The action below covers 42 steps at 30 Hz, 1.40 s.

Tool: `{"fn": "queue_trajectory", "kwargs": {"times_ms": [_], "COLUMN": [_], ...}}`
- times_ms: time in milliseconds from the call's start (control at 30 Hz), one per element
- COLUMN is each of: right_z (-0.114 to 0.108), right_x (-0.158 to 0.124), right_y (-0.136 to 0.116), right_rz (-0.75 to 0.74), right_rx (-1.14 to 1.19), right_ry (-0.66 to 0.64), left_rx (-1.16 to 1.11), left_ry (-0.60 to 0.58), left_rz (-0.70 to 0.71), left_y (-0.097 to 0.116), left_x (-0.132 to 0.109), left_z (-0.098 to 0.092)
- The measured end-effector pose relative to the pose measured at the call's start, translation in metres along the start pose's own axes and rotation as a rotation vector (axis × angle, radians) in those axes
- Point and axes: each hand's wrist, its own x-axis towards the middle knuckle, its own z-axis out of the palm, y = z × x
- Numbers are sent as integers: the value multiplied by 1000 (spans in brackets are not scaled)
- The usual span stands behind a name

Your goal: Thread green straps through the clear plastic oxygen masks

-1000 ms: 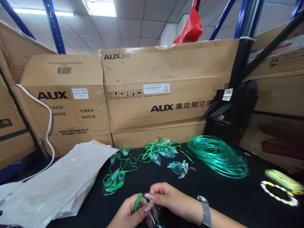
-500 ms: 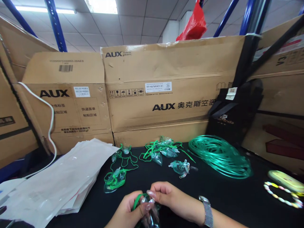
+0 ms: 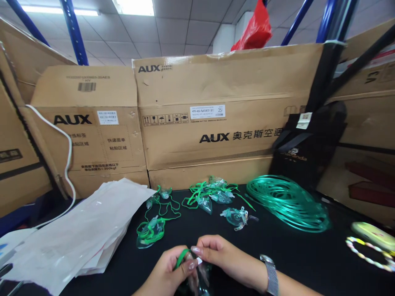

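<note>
Low in the centre, a clear green mask [image 3: 200,281] with a green strap is between my two hands. My left hand [image 3: 173,269] is closed round its strap and edge. The thumb and fingers of my right hand [image 3: 219,255] pinch the upper edge, beside a small white piece. Fingers cover part of the mask. Beyond my hands lie a mask with a tangled green strap [image 3: 151,232], a pile of masks with green straps [image 3: 205,195], and a single mask [image 3: 235,216] with white clips.
A coil of green tubing [image 3: 286,201] lies at the right, near a bead bracelet [image 3: 368,253] and a yellow-green object [image 3: 373,234]. White plastic bags [image 3: 83,230] are stacked at left. Cardboard boxes [image 3: 210,119] and a black bag [image 3: 296,160] stand behind the black table [image 3: 277,255].
Both hands stay on the mask, with slight finger movement; the green strap at my left hand has shifted a little. The whole view has moved slightly.
</note>
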Motion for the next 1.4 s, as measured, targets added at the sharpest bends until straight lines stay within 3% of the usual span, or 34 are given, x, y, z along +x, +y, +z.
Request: {"fn": "queue_trajectory", "kwargs": {"times_ms": [167, 300, 767, 933, 1167, 1400], "right_z": [-2, -2, -1, 0, -1, 2], "right_x": [0, -1, 2, 1, 0, -4], "right_y": [2, 2, 1, -5, -2, 1], "right_rz": [-49, -66, -12, 11, -29, -82], "right_rx": [45, 69, -28, -27, 73, 235], "right_ry": [-19, -9, -24, -29, -46, -22], "left_rx": [-77, -123, -54, -56, -135, -244], "left_ry": [65, 4, 106, 93, 67, 51], "left_rz": [-26, -78, -20, -8, 16, -54], "left_y": [6, 7, 8, 14, 12, 10], "left_x": [0, 0, -2, -4, -3, -5], "left_z": [5, 6, 3, 6, 6, 6]}}
